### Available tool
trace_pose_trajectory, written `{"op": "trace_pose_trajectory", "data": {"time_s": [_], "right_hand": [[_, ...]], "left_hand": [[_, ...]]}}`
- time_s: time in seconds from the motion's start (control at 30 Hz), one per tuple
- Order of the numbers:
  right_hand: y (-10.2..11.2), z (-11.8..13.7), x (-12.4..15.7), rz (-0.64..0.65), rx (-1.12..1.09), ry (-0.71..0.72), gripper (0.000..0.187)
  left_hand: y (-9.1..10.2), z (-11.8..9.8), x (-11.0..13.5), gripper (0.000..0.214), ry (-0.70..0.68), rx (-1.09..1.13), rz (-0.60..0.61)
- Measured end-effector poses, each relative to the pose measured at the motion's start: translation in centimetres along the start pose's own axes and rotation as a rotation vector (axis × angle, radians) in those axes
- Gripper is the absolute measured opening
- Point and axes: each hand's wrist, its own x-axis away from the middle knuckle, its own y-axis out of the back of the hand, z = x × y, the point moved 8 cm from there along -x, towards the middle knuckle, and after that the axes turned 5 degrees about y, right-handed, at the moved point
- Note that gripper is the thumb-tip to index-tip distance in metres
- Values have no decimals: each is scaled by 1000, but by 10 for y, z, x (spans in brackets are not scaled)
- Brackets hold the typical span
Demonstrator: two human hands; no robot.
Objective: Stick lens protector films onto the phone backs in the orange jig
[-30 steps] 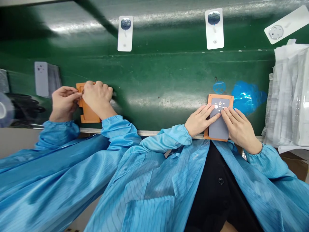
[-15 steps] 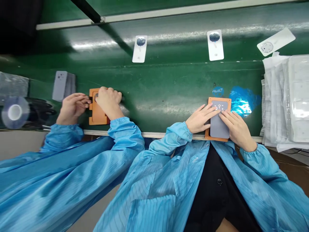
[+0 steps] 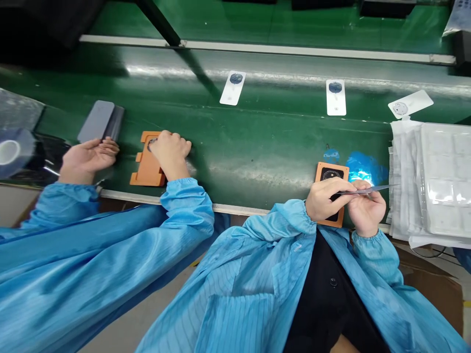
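Fingers of the left hand (image 3: 324,200) and the right hand (image 3: 365,212) are closing narrowly on a thin gray panel (image 3: 385,187), which both are holding nearly edge-on above the near side of the table (image 3: 257,147) (its faces are barely showing from this angle). The panel's far-right tip is jutting past the right hand. Below and to the left, an orange fixture (image 3: 333,165) with a dark recess is lying near the table's edge, the left hand partly covering it. Crumpled blue film (image 3: 362,164) is lying just beyond on the right, near stacked white trays (image 3: 441,147). Farther off, three white cards (image 3: 336,100) are lying spread across the table. At left, a co-worker in a blue sleeve (image 3: 187,201) is resting one hand (image 3: 172,151) on a second orange fixture (image 3: 146,166), while the other hand (image 3: 87,158) is hovering at the near end of a gray stack (image 3: 98,122).
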Motion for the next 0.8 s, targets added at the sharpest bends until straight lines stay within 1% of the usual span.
{"op": "trace_pose_trajectory", "data": {"time_s": [0.07,0.17,0.23,0.27,0.33,0.37,0.43,0.5,0.53,0.6,0.67,0.7,0.77,0.8], "right_hand": [[-3,-4,2,-19,-76,-13,28],[-9,-7,3,-7,-151,-37,32],[-10,-5,2,14,-116,-31,33],[-9,-3,0,35,-63,-10,32],[-9,3,-4,104,122,60,28],[-8,6,-6,150,260,109,28],[-7,10,-10,212,615,237,30],[-4,13,-15,215,919,366,33],[-4,14,-19,206,1015,413,34],[-8,18,-33,209,1104,462,35],[-23,29,-58,233,1146,483,36],[-35,40,-74,247,1168,505,37],[-71,70,-111,302,1254,617,41],[-95,87,-128,360,1353,738,44]], "left_hand": [[2,-3,0,8,-54,-17,-26],[5,-7,0,5,-137,-52,-51],[6,-7,-1,6,-160,-95,-51],[6,-5,-2,10,-150,-110,-53],[8,3,-4,16,-81,-101,-65],[8,8,-5,19,-29,-78,-69],[7,22,-5,25,103,-33,-50],[5,40,-3,30,257,-27,-12],[4,51,-2,30,337,-31,13],[2,73,-2,28,465,-13,91],[-1,92,-6,27,537,40,188],[0,100,-9,27,562,69,219],[5,113,-14,28,615,120,214],[9,118,-16,30,640,141,186]]}}
